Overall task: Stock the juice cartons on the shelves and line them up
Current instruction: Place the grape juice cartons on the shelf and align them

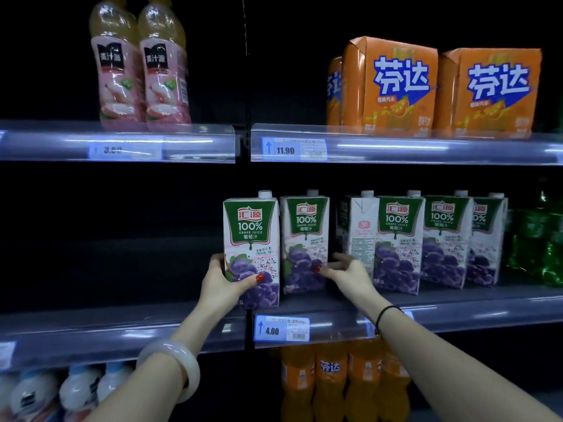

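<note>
Several white and green grape juice cartons stand in a row on the middle shelf (pixel 457 303). My left hand (pixel 224 281) grips the leftmost carton (pixel 251 239) at its lower left, near the shelf's front edge. My right hand (pixel 347 271) holds the second carton (pixel 304 236) at its lower right side, thumb on the front face. This carton stands a little further back. To the right, a third carton (pixel 387 236) is turned at an angle and shows its side panel. Two more cartons (pixel 444 236) follow in line.
Orange soda multipacks (pixel 390 86) and two pink juice bottles (pixel 140 71) stand on the upper shelf. Green bottles (pixel 542 245) sit at the far right of the middle shelf. Orange soda bottles (pixel 329 382) and white bottles (pixel 79 388) fill the shelf below. Left half of the middle shelf is dark.
</note>
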